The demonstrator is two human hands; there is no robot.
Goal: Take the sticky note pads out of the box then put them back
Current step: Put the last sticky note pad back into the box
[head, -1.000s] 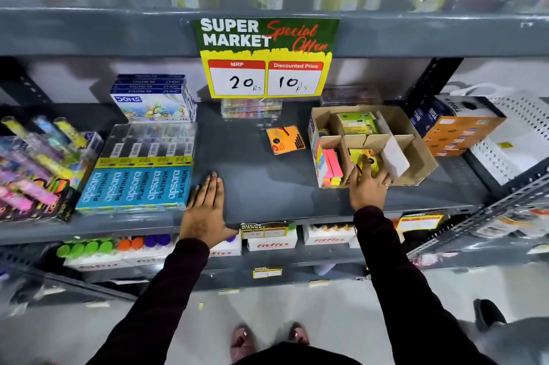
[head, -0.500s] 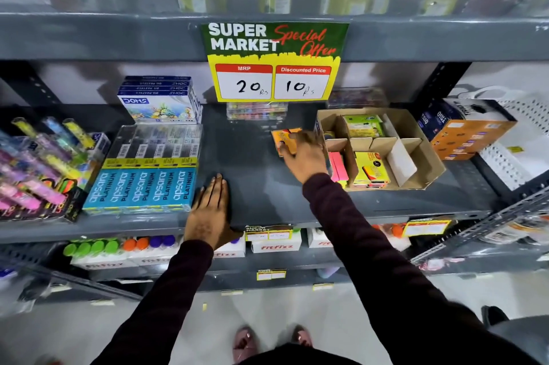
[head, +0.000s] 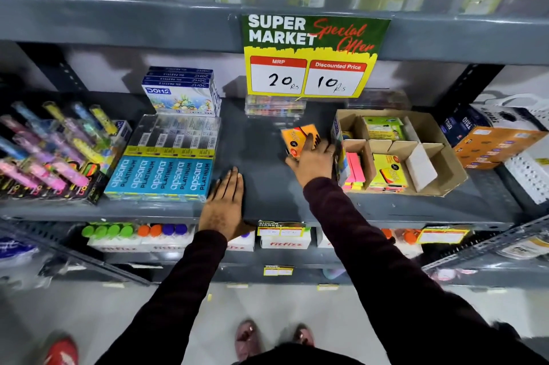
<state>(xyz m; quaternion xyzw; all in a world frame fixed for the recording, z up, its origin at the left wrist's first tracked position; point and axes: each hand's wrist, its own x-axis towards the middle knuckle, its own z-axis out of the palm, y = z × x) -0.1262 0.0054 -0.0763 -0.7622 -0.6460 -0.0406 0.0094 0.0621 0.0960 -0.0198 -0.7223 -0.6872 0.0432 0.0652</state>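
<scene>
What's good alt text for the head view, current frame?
A person's right hand grips an orange sticky note pad on a grey shelf, beside an open cardboard box of pads; the left hand lies flat on the shelf edge.

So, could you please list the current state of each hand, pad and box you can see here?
Right hand: fingers laid on the orange pad, grip unclear.
Left hand: flat on the shelf, empty.
Orange pad: outside the box, on the shelf.
Cardboard box: open, dividers inside.
Yellow pad: in the box.
</scene>
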